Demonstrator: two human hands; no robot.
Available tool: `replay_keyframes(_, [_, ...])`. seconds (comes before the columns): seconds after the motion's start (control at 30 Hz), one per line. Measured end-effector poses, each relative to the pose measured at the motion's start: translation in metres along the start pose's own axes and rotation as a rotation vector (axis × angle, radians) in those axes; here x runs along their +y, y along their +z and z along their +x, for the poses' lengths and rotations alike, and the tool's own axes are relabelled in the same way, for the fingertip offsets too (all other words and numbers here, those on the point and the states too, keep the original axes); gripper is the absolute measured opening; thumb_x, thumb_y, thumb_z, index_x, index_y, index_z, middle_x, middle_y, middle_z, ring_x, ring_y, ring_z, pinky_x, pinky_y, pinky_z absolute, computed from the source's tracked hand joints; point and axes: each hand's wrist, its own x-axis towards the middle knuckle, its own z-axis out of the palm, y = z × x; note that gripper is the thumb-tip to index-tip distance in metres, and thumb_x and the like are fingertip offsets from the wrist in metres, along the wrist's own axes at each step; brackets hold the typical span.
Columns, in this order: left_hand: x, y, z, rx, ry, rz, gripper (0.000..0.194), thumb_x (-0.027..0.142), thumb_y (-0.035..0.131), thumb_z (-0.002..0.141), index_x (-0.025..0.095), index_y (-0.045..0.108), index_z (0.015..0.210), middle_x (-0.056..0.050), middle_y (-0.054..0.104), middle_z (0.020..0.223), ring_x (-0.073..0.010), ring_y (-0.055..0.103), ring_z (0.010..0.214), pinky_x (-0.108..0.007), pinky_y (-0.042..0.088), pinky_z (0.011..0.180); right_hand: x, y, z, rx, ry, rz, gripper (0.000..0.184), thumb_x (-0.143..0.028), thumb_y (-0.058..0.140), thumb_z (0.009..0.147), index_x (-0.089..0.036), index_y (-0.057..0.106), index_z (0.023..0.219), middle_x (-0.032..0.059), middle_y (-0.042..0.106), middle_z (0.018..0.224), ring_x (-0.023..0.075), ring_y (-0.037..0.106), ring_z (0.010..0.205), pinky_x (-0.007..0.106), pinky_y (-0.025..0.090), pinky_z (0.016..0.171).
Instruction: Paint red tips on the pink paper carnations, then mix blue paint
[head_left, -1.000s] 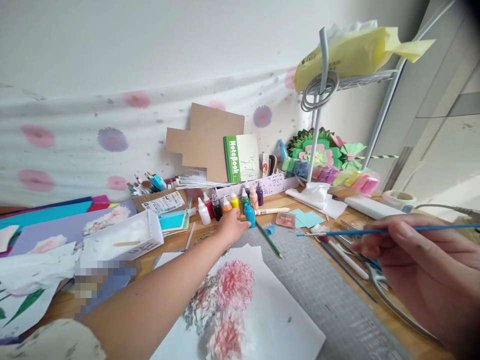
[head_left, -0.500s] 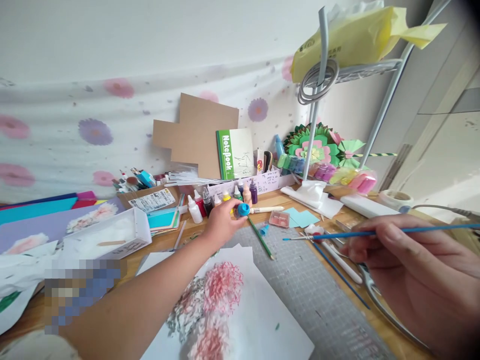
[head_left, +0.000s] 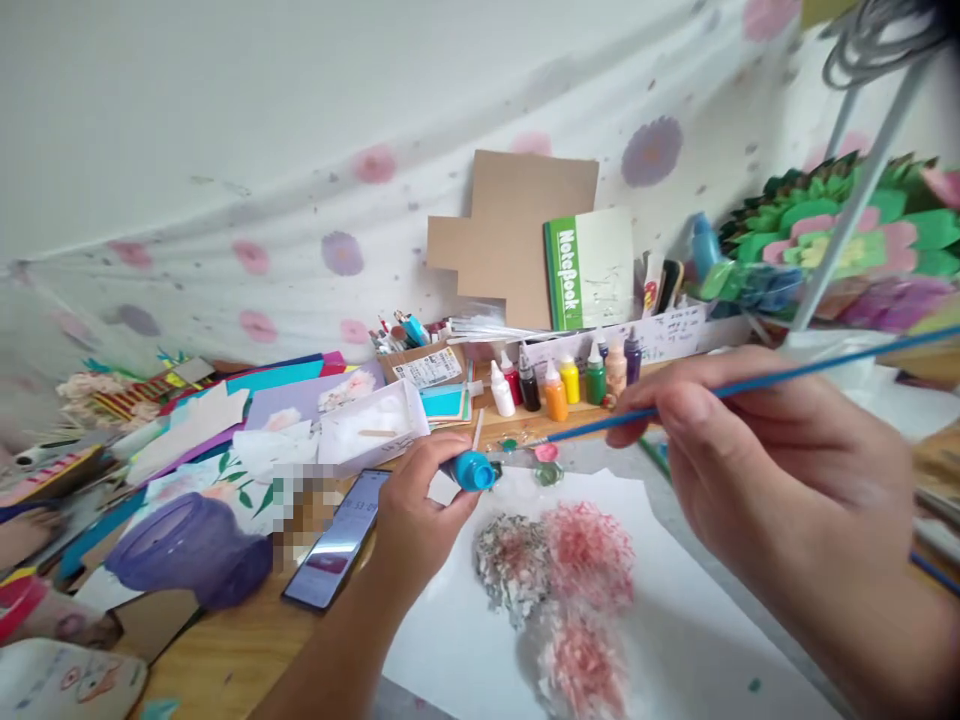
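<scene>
My left hand (head_left: pixel 420 505) is closed round a small blue paint bottle (head_left: pixel 472 470), held tilted on its side above the top edge of a white sheet (head_left: pixel 675 640) painted with red and grey flower blotches (head_left: pixel 559 570). My right hand (head_left: pixel 765 470) pinches a thin blue paintbrush (head_left: pixel 750 385), whose tip points left toward small paint blobs (head_left: pixel 546 462) beside the bottle. A row of several coloured paint bottles (head_left: pixel 566 378) stands just behind.
A phone (head_left: pixel 337 540) lies left of my left hand, beside a purple cup (head_left: pixel 187 550). A white box (head_left: pixel 375 425), coloured papers (head_left: pixel 292 385), a pen box (head_left: pixel 412 340), cardboard (head_left: pixel 510 230), a green notebook (head_left: pixel 589 270) and paper flowers (head_left: pixel 832 235) crowd the back. A lamp pole (head_left: pixel 855 195) rises at right.
My left hand lifted the blue bottle out of the row and brought it back over the sheet. The right hand with the brush moved left toward it. The view swung left and down.
</scene>
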Motion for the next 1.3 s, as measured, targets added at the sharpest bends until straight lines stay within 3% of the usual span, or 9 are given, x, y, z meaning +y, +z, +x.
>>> replay_keyframes(0.1, [-0.008, 0.0, 0.006, -0.052, 0.014, 0.145, 0.031, 0.009, 0.069, 0.08, 0.024, 0.061, 0.105, -0.007, 0.071, 0.105, -0.0234, 0.069, 0.1, -0.04, 0.057, 0.088, 0.013, -0.003, -0.011, 0.032, 0.033, -0.05, 0.005, -0.024, 0.073, 0.087, -0.028, 0.075, 0.085, -0.0031, 0.074, 0.073, 0.0097, 0.069, 0.063, 0.018, 0.057, 0.055])
replay_keyframes(0.23, [-0.021, 0.01, 0.027, -0.339, 0.008, 0.355, 0.02, 0.009, 0.066, 0.08, 0.023, 0.062, 0.095, -0.006, 0.072, 0.098, -0.0248, 0.067, 0.096, -0.041, 0.055, 0.084, 0.046, -0.014, -0.003, 0.14, 0.16, 0.058, 0.008, -0.032, 0.074, 0.087, -0.026, 0.073, 0.081, -0.0024, 0.072, 0.069, 0.0122, 0.07, 0.063, 0.025, 0.061, 0.062])
replay_keyframes(0.37, [-0.031, 0.027, 0.04, -0.589, -0.005, 0.38, 0.019, 0.008, 0.067, 0.075, 0.023, 0.065, 0.086, -0.004, 0.071, 0.09, -0.026, 0.068, 0.088, -0.039, 0.054, 0.077, 0.085, -0.027, 0.007, 0.263, 0.341, 0.094, 0.021, -0.038, 0.077, 0.082, -0.021, 0.068, 0.073, -0.001, 0.069, 0.062, 0.0116, 0.065, 0.054, 0.025, 0.058, 0.056])
replay_keyframes(0.5, [-0.032, 0.032, 0.044, -0.729, -0.018, 0.421, 0.025, 0.008, 0.063, 0.076, 0.023, 0.067, 0.095, -0.005, 0.071, 0.098, -0.0283, 0.065, 0.099, -0.042, 0.051, 0.085, 0.099, -0.031, 0.006, 0.269, 0.4, 0.076, 0.027, -0.042, 0.079, 0.077, -0.021, 0.064, 0.069, -0.0014, 0.068, 0.058, 0.0117, 0.063, 0.05, 0.026, 0.057, 0.053])
replay_keyframes(0.7, [-0.029, 0.027, 0.048, -0.792, -0.034, 0.449, 0.021, 0.012, 0.06, 0.079, 0.023, 0.066, 0.096, -0.006, 0.07, 0.1, -0.0294, 0.063, 0.104, -0.043, 0.047, 0.088, 0.095, -0.025, -0.001, 0.131, 0.428, 0.009, 0.028, -0.045, 0.076, 0.078, -0.022, 0.062, 0.071, -0.0024, 0.067, 0.057, 0.0131, 0.064, 0.051, 0.027, 0.055, 0.053])
replay_keyframes(1.03, [-0.025, 0.024, 0.049, -0.755, -0.087, 0.452, 0.014, 0.017, 0.066, 0.076, 0.024, 0.062, 0.087, -0.002, 0.067, 0.09, -0.0256, 0.064, 0.09, -0.035, 0.044, 0.074, 0.091, -0.016, -0.012, -0.015, 0.415, -0.085, 0.025, -0.041, 0.066, 0.083, -0.021, 0.059, 0.071, -0.001, 0.065, 0.06, 0.0129, 0.06, 0.055, 0.027, 0.05, 0.055])
replay_keyframes(1.3, [-0.023, 0.022, 0.048, -0.756, -0.126, 0.438, 0.012, 0.019, 0.066, 0.077, 0.023, 0.06, 0.086, -0.002, 0.068, 0.09, -0.0241, 0.063, 0.087, -0.035, 0.043, 0.073, 0.094, -0.013, -0.017, -0.072, 0.453, -0.149, 0.029, -0.046, 0.063, 0.082, -0.021, 0.057, 0.07, 0.0011, 0.065, 0.062, 0.0145, 0.061, 0.059, 0.028, 0.049, 0.058])
